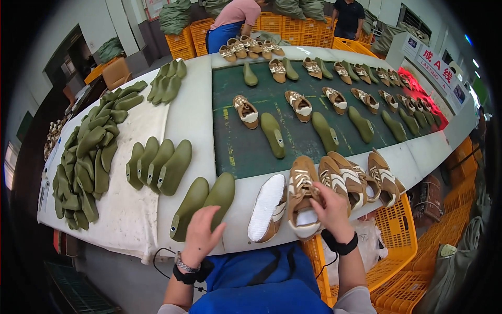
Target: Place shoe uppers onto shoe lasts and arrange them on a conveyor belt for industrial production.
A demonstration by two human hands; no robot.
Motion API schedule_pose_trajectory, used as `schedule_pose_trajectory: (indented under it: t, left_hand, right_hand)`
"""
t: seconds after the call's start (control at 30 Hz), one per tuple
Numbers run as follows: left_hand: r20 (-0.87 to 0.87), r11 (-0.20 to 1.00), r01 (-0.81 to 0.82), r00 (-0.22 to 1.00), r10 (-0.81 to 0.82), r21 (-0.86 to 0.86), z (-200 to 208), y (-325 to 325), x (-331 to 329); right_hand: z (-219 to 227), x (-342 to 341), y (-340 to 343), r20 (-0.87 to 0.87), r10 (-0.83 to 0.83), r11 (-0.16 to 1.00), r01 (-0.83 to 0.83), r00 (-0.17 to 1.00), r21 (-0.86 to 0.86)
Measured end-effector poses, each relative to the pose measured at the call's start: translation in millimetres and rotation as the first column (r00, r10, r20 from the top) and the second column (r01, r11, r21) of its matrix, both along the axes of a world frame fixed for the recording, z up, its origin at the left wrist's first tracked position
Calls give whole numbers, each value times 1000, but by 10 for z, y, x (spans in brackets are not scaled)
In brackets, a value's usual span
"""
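My left hand (pixel 201 234) lies with fingers spread on an olive-green shoe last (pixel 188 208), one of a pair with a second last (pixel 221 194) at the near edge of the white table (pixel 130 220). My right hand (pixel 332 209) grips a tan and white sneaker (pixel 302 201) at its laces and opening. To the left of that sneaker, another shoe (pixel 267 208) lies on its side with its white sole showing. Several more tan sneakers (pixel 361 178) stand in a row just right of my right hand.
A dark green conveyor belt (pixel 246 152) carries alternating sneakers and green lasts away to the right. Several lasts are piled at left (pixel 89 157). Orange crates (pixel 397 246) stand to my right. Two people stand at the far end by stacked orange crates.
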State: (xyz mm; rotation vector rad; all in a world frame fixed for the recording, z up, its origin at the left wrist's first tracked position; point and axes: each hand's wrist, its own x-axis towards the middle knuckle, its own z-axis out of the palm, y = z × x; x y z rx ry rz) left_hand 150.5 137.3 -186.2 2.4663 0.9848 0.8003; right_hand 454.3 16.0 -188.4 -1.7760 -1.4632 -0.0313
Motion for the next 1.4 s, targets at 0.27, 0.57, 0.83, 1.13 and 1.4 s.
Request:
schedule_pose_trajectory:
  t: [0.27,0.57,0.83,1.13,1.4]
  left_hand:
    - [-231,987,-162,960,156,-8,-234,133,-471]
    - [-487,980,-198,859,160,-27,-461,238,-447]
    - [-485,993,-115,866,121,42,-518,318,-93]
    - [-391,983,-181,903,177,27,-659,228,-46]
    - [-384,978,-208,903,195,9,-665,269,-32]
  right_hand:
    - [-118,224,-94,-26,-133,961,123,991,-249]
    - [-793,225,-1004,-596,-293,956,250,748,-156]
    - [-2233,-35,-1610,197,-302,483,327,933,-812]
    - [-2506,-193,-1533,-104,-577,546,288,810,-787]
    - [-2513,-241,-1458,-164,-626,582,317,762,-749]
